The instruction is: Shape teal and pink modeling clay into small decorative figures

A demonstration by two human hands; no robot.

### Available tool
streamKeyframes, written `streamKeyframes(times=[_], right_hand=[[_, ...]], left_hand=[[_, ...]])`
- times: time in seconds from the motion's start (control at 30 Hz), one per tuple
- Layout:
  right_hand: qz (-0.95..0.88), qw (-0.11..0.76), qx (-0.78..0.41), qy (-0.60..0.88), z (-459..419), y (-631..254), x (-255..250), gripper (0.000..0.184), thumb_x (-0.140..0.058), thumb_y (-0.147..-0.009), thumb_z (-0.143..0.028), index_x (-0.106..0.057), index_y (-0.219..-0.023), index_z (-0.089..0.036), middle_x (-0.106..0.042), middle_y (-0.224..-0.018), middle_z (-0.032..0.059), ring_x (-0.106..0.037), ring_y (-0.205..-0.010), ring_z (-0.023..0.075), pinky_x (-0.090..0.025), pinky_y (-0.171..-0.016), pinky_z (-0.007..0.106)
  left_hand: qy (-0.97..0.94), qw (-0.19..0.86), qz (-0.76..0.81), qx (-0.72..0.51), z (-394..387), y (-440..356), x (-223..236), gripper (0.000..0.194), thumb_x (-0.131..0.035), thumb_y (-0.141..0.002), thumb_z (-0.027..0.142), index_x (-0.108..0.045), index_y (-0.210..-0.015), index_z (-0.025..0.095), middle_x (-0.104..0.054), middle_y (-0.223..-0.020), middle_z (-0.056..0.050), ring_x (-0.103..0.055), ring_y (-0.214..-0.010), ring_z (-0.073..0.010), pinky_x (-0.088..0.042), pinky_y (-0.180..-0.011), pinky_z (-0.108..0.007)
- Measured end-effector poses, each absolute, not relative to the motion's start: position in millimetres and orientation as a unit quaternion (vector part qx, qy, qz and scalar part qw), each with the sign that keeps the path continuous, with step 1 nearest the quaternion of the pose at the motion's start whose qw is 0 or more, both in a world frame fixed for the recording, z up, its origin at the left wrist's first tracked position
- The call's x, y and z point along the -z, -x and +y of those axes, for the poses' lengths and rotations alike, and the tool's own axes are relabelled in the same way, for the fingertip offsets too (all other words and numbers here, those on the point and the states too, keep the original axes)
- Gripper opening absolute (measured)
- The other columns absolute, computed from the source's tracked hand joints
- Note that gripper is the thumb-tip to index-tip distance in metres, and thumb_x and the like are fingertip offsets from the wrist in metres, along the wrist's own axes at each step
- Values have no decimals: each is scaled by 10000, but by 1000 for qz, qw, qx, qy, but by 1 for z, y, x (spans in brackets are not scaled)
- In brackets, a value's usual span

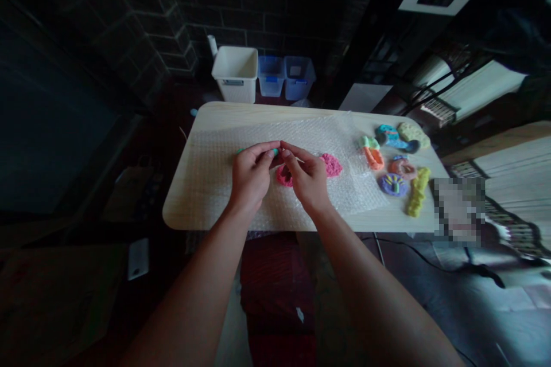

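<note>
Left hand [252,175] is pinching a green item [275,152]; right hand [309,179] is pinching narrowly, contents unclear, pink material [332,166] lying at its three o'clock.

Surface [202,120]: your pale wood-look top, smooth and matt
Bubble wrap [267,206]: clear plastic, bumpy, softly glossy before you
Pink piece [331,166]: matt, rough-textured to your eye
Blue bins [271,75]: translucent plastic, smooth, beyond your surface
White bin [236,69]: opaque plastic, ribbed low down
Wall [228,0]: dark, matt brick or block
</note>
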State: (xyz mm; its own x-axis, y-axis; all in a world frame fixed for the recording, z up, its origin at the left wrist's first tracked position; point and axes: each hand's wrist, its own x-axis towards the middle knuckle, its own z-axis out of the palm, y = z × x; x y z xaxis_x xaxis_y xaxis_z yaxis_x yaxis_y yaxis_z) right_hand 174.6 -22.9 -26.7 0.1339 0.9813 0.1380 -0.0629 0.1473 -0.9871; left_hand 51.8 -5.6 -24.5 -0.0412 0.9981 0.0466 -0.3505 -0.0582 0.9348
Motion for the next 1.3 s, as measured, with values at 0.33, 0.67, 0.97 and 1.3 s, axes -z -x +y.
streamKeyframes(times=[0.33,0.67,0.97,1.3], right_hand=[[-568,595,-372,429,-26,-174,23,230,-757,-958,-336,-863,-1157,-289,-765,-1050,66,-709,-792,157,-581,-639,311],[-619,573,-308,440,-22,-179,31,342,-603,-1058,-272,-791,-1340,-310,-749,-1135,87,-713,-1032,219,-601,-872,404],[-563,564,-371,476,-25,-173,34,563,-611,-975,-247,-580,-1534,-301,-667,-1425,128,-696,-802,169,-609,-672,353],[-480,581,-437,492,-23,-175,21,242,-636,-983,-394,-736,-1064,-189,-761,-867,47,-638,-559,118,-511,-527,283]], left_hand=[[-395,554,422,-599,-13,-52,7,414,-928,-765,524,-728,-706,166,-673,-598,-4,-613,-493,-114,-517,-482,-224],[-366,633,359,-580,-12,-54,11,295,-916,-768,415,-795,-852,160,-762,-761,-47,-698,-636,-147,-568,-587,-253],[-423,541,419,-594,-8,-53,17,252,-824,-890,403,-809,-980,168,-750,-863,-43,-670,-726,-123,-558,-670,-235],[-393,564,421,-592,-13,-52,7,328,-895,-829,431,-689,-836,175,-729,-755,-22,-644,-584,-112,-531,-568,-236]])
